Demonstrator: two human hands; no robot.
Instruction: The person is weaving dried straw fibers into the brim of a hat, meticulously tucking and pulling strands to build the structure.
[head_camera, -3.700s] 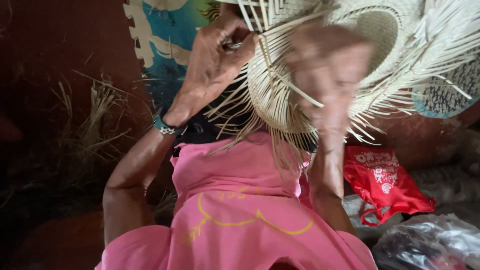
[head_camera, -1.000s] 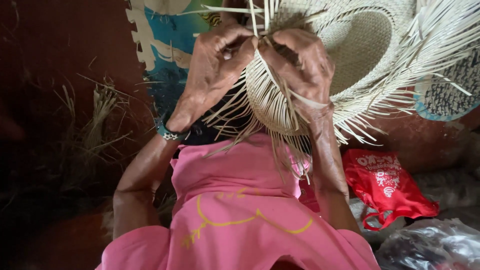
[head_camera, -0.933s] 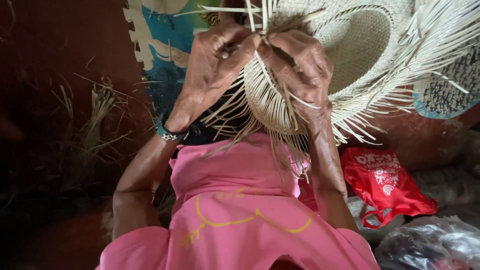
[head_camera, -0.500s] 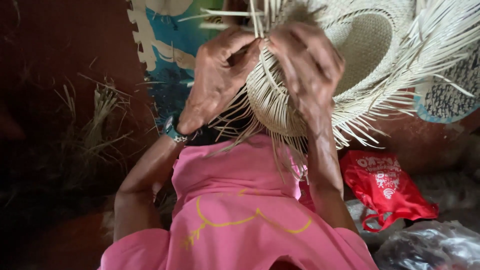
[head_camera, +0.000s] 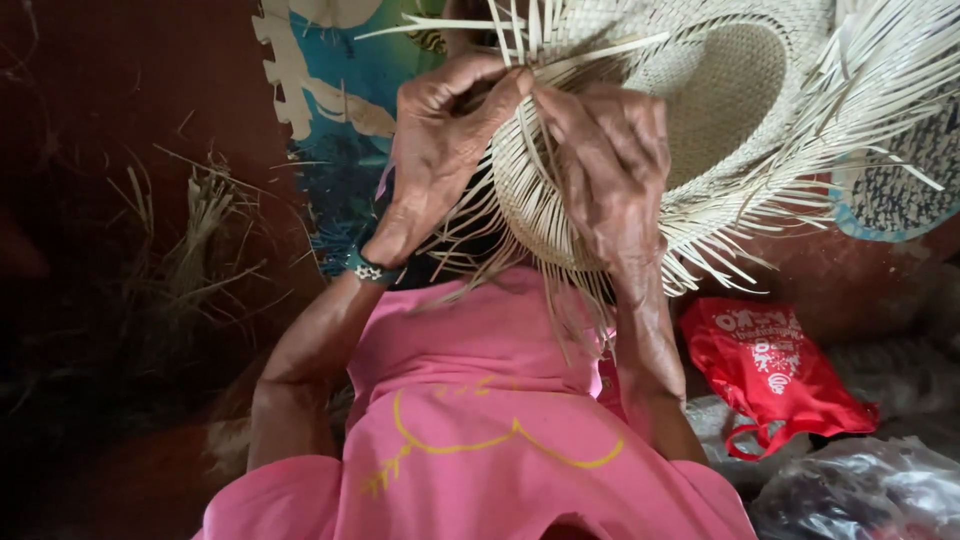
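Pink garment (head_camera: 480, 430), worn by the person, fills the lower middle of the view; a yellow line drawing runs across it.

Straw hat (head_camera: 720, 110), unfinished, pale woven straw, held up in front of the person at the top of the view, above the pink garment. The crown opening faces the camera; loose straw strips (head_camera: 850, 130) fan out from the brim on all sides.

Dark red floor (head_camera: 110, 110), left side, with a scatter of dry straw (head_camera: 200, 230) lying on it.

Patterned mat (head_camera: 330, 90), blue, green and cream, behind the hat at upper left.

Red bag (head_camera: 770, 375), printed in white, lying at right, below the hat's fringe. Clear plastic wrapping (head_camera: 860, 490) sits just beside it, at the lower right corner.

Right hand (head_camera: 610, 170), at the near edge of the brim, fingers curled down over the weave and pressing on the strips.

Left hand (head_camera: 440, 150), touching the right hand at the fingertips, thumb and forefinger pinched on a straw strip at the brim edge.

Wristband (head_camera: 368, 270), dark with a pale pattern, on the left wrist.
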